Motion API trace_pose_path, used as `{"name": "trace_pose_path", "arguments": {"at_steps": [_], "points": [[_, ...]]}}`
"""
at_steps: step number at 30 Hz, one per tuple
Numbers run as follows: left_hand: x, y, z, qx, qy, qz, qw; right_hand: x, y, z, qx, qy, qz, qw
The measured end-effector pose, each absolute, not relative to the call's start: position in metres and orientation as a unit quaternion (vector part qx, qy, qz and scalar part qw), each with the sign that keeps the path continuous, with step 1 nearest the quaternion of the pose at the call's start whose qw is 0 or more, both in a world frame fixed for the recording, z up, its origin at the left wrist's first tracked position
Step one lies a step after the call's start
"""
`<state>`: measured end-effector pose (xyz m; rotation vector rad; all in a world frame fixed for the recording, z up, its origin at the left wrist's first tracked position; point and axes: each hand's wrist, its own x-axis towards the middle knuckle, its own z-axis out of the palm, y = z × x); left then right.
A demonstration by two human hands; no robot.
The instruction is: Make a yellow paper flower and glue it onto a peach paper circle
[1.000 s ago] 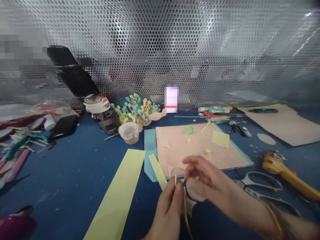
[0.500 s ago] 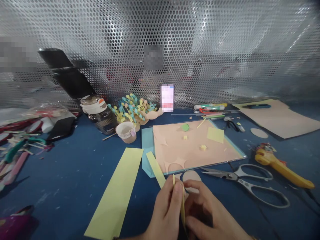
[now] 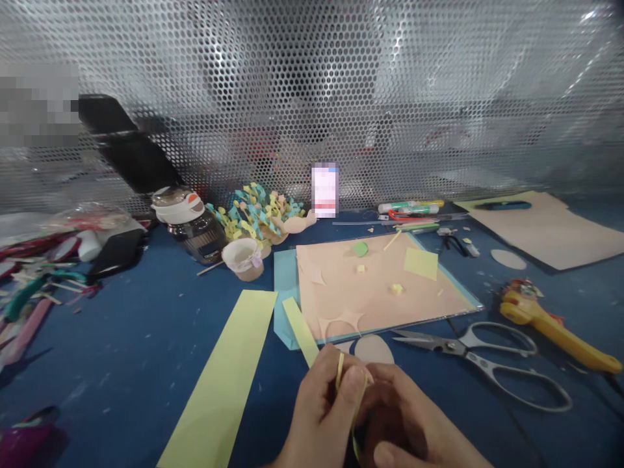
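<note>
At the near edge, centrally, a narrow yellow strip (image 3: 340, 370) was held over the blue table (image 3: 121, 364); it was seen thin and almost edge-on, bent, with its lower part trailing toward the near side. It was pinched between the thumb and curled fingers of the left hand (image 3: 322, 406). The right hand (image 3: 414, 406) was cupped just beside it, its forefinger brought close to the left thumb and its own thumb held lower and apart; whether the strip was also gripped there could not be told. A broad yellow sheet (image 3: 227, 370) was laid to the left, and scissors (image 3: 453, 346) to the right. Just beyond the hands, a pale disc (image 3: 374, 351) was placed near a pink sheet (image 3: 336, 279). Farther off, left of centre, a white cup (image 3: 246, 263) was stood.
</note>
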<state>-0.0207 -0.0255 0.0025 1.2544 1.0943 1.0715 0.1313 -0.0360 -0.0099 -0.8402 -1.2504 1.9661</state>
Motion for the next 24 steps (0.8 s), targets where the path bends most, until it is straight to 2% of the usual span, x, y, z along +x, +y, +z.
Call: {"name": "trace_pose_path", "arguments": {"at_steps": [4, 11, 20, 24], "points": [[-0.023, -0.025, -0.001, 0.573, 0.455, 0.455, 0.507, 0.129, -0.036, -0.011, -0.332, -0.440, 0.779, 0.297], [-0.022, -0.025, -0.001, 0.593, 0.441, 0.481, 0.472, 0.124, -0.031, -0.009, -0.345, -0.435, 0.768, 0.320], [-0.022, -0.030, 0.000, 0.578, 0.455, 0.465, 0.493, 0.125, -0.031, 0.015, -0.274, -0.414, 0.816, 0.297], [-0.023, -0.031, 0.001, 0.622, 0.417, 0.448, 0.488, 0.122, -0.031, 0.016, -0.243, -0.439, 0.801, 0.326]]}}
